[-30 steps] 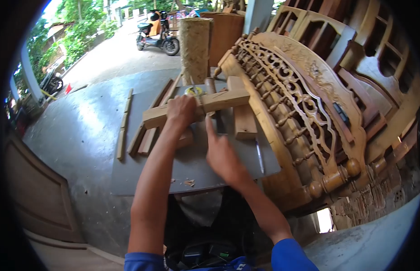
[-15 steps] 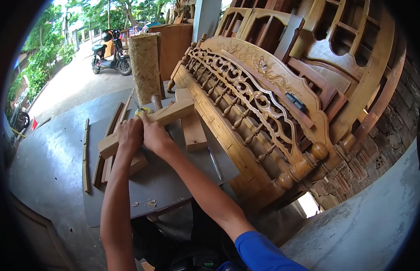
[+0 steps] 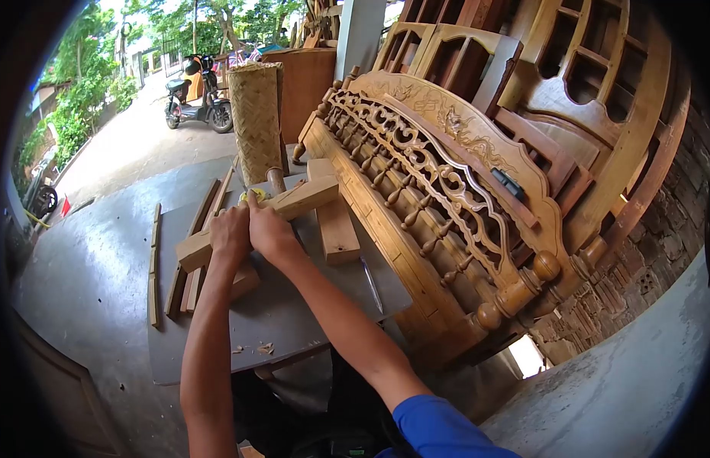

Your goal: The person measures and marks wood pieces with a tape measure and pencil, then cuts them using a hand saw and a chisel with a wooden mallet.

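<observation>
A squared wooden beam point(image 3: 294, 200) lies slantwise across other wood blocks on a grey tabletop point(image 3: 294, 305). My left hand point(image 3: 230, 231) is closed at the beam's middle. Pressed against it, my right hand point(image 3: 271, 230) is closed too, its thumb pointing away from me. Whatever the fingers grip is hidden behind the hands. Just beyond them is a small yellow item point(image 3: 256, 195), mostly covered. A round wooden piece point(image 3: 275, 181) stands behind the beam. Under the beam's right end lies a thick wood block point(image 3: 337, 233).
Thin wood strips point(image 3: 154, 267) lie left of the hands. A slim pointed metal tool point(image 3: 372, 286) and wood shavings point(image 3: 265, 348) are on the tabletop. Carved wooden bed panels point(image 3: 439, 160) lean along the right. A woven mat roll point(image 3: 257, 122) and a scooter point(image 3: 198, 99) are beyond.
The whole view has shifted a little, so everything appears slightly further right and lower. Both hands remain together at the beam, with little visible change in their grip.
</observation>
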`<action>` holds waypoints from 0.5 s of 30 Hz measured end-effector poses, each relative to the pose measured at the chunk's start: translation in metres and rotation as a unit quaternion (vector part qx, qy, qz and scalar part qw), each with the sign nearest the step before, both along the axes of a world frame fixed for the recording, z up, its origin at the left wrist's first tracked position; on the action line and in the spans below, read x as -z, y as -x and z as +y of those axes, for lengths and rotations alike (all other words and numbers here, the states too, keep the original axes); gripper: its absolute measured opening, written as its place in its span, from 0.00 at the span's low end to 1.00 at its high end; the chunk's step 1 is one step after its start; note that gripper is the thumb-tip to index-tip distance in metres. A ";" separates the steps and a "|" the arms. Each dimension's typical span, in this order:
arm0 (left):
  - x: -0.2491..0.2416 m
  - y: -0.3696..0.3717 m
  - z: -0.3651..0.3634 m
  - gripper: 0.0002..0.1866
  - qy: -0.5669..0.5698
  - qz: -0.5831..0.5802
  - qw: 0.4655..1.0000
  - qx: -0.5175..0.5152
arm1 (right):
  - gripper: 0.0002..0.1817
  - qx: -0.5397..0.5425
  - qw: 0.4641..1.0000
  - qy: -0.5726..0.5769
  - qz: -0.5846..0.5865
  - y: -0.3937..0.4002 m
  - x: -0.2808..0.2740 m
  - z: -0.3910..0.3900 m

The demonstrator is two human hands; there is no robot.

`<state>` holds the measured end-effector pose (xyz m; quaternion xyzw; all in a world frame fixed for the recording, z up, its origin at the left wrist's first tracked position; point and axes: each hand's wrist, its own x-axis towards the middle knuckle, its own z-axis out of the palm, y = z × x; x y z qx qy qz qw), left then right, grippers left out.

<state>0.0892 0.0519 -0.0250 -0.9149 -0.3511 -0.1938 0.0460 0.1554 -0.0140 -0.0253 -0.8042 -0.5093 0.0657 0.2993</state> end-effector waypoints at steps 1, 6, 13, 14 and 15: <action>0.000 0.000 0.003 0.10 0.001 0.014 1.000 0.002 | 0.35 -0.002 1.000 0.002 -0.006 -0.001 0.000 0.001; -0.004 0.003 -0.004 0.11 0.006 0.029 1.000 0.002 | 0.41 -0.018 0.999 -0.037 0.010 0.047 0.030 -0.147; -0.009 0.003 0.003 0.20 0.087 0.048 0.995 0.030 | 0.32 0.072 0.989 -0.009 0.130 0.077 -0.014 -0.263; -0.011 0.004 0.007 0.24 0.100 0.051 0.993 0.043 | 0.30 0.093 0.988 -0.048 0.110 0.077 -0.012 -0.263; -0.012 0.005 0.012 0.28 0.109 0.053 0.991 0.059 | 0.27 0.052 0.988 -0.058 0.135 0.071 -0.009 -0.259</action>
